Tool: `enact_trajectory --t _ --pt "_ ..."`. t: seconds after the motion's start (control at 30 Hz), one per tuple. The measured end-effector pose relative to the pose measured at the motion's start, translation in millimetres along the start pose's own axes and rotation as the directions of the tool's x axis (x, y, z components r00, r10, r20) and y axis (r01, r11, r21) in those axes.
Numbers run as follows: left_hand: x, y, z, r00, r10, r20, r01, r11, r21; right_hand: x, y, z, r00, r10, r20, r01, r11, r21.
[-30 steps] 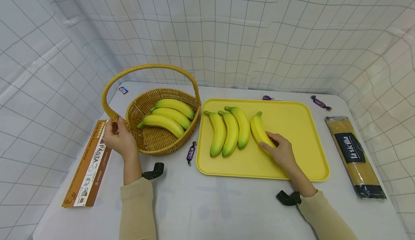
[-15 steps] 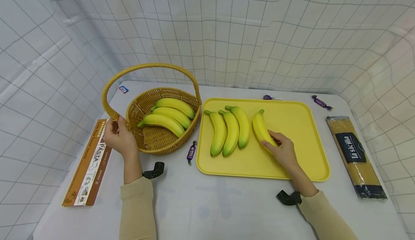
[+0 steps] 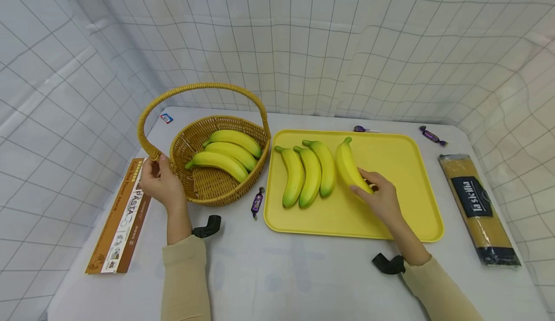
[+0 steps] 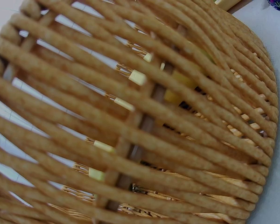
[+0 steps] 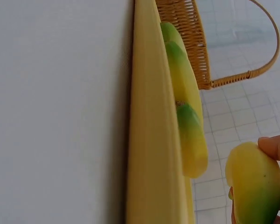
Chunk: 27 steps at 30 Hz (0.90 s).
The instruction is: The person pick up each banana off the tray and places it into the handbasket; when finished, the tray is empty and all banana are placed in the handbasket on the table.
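Note:
My left hand (image 3: 164,182) grips the lower left end of the handle of a wicker basket (image 3: 208,199). Three bananas (image 3: 219,163) lie side by side in that basket. The basket's woven side (image 4: 144,116) fills the left wrist view and hides the hand there. Over the yellow tray (image 3: 390,162), my right hand (image 3: 381,198) pinches a banana (image 3: 348,164) near its lower end, between thumb and fingers. In the right wrist view this held banana (image 5: 256,182) shows end-on. Three more bananas (image 3: 310,179) rest at the tray's left side.
Wrapped candies (image 3: 257,203) lie between basket and tray and at the back right (image 3: 432,136). A lollipop (image 3: 359,128) is behind the tray. A pasta box (image 3: 117,220) stands left, a bag of spaghetti (image 3: 479,210) right. Grid-patterned cloth encloses the table's back and sides.
The banana in my right hand has shifted slightly right and its stem end has risen farther up the view, seemingly off the tray. My left hand keeps its grip on the basket handle.

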State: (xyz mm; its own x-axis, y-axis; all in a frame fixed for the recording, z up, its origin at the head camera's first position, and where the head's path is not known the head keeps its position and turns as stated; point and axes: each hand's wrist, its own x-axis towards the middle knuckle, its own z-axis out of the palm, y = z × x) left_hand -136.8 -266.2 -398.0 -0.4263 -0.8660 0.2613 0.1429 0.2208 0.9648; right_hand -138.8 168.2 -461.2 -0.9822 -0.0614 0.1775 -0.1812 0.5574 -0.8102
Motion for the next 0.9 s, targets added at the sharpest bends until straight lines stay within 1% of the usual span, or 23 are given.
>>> enact_trajectory --t 0.17,0.3,0.43,0.6,0.77,0.9 --pt "2.0 -3.1 -0.4 1.000 -0.010 -0.006 0.010 1.000 0.009 4 -20 4 0.996 -0.084 0.038 0.084 0.996 0.002" --pt "8.2 -15.9 0.3 1.000 -0.008 -0.011 0.009 1.000 0.010 9 -42 12 0.987 -0.137 0.080 0.136 0.990 0.018" --pt "12.5 -27.7 0.5 1.000 -0.016 -0.004 0.016 1.000 0.017 15 -64 25 0.972 -0.185 0.148 0.181 0.983 0.040" --pt "13.3 -32.5 0.3 1.000 -0.016 0.000 0.016 0.999 0.029 21 -93 47 0.940 -0.253 0.227 0.237 0.967 0.097" --pt "15.2 -32.3 1.0 1.000 -0.005 -0.007 0.006 1.000 0.029 31 -124 75 0.900 -0.356 0.253 0.324 0.932 0.160" --pt "12.7 -24.9 1.3 1.000 -0.009 -0.006 0.009 1.000 0.022 42 -148 97 0.867 -0.419 0.270 0.387 0.907 0.167"
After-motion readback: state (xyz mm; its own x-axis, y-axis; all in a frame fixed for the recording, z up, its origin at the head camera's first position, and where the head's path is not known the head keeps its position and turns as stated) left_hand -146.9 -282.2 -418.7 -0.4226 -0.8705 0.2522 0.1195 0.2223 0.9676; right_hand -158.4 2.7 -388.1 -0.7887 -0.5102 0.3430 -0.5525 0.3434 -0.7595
